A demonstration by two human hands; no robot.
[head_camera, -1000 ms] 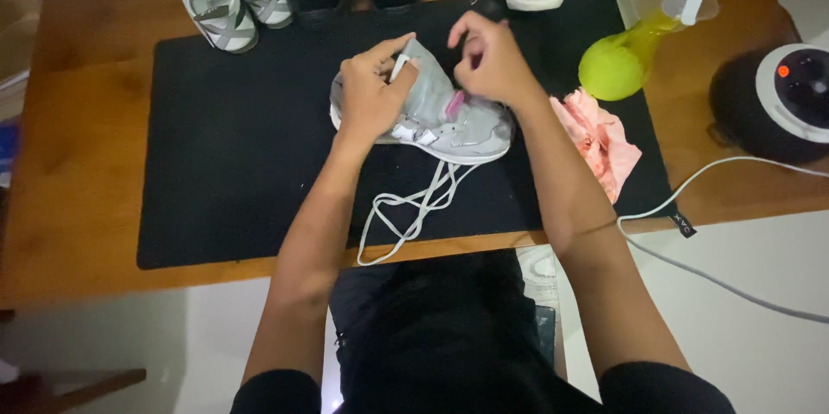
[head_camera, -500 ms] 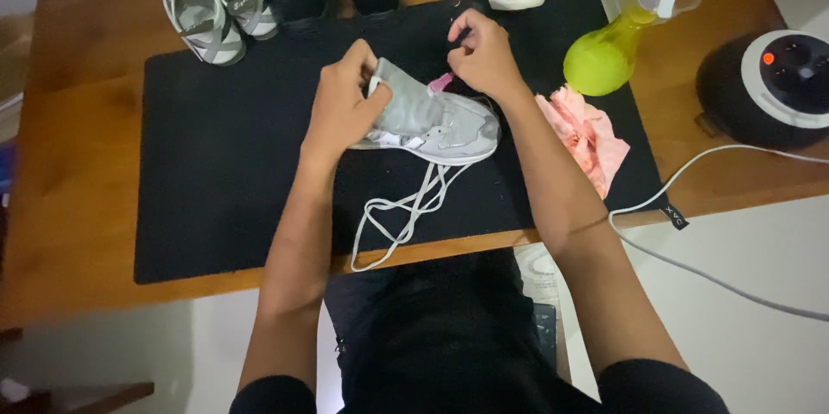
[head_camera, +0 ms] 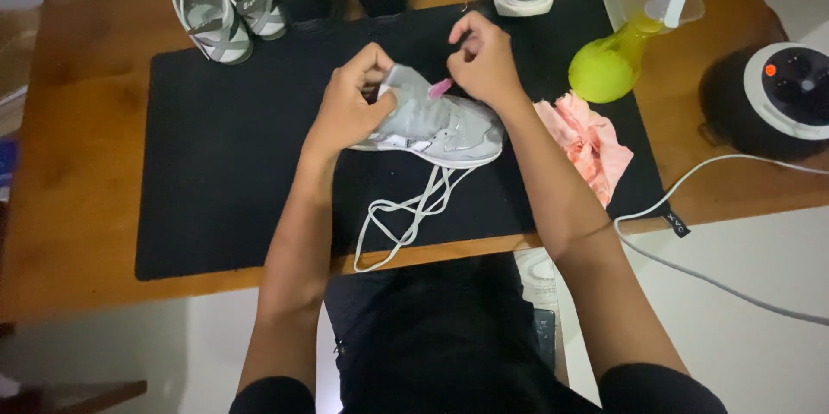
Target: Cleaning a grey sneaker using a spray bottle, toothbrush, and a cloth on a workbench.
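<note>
A grey sneaker (head_camera: pixel 436 125) lies on its side at the centre of the frame on a black mat (head_camera: pixel 216 164), which covers most of a wooden table (head_camera: pixel 78 164). The left hand (head_camera: pixel 350 107) closes around the shoe's heel end, thumb across the upper, apparently to hold it steady. The right hand (head_camera: pixel 484 60) sits just above the shoe's opening with fingers pinched together; it seems to grip a lace end or the pink tongue tab (head_camera: pixel 440 88), though which one cannot be told. A loose white shoelace (head_camera: pixel 406 220) trails from the shoe toward the lower edge of the mat, slack and looped.

Right of the shoe lies a crumpled pink cloth (head_camera: pixel 587 142), with a yellow-green spray bottle (head_camera: pixel 609 64) beyond it. More shoes (head_camera: pixel 224 0) line the upper edge. A white cable (head_camera: pixel 691 198) crosses the lower right.
</note>
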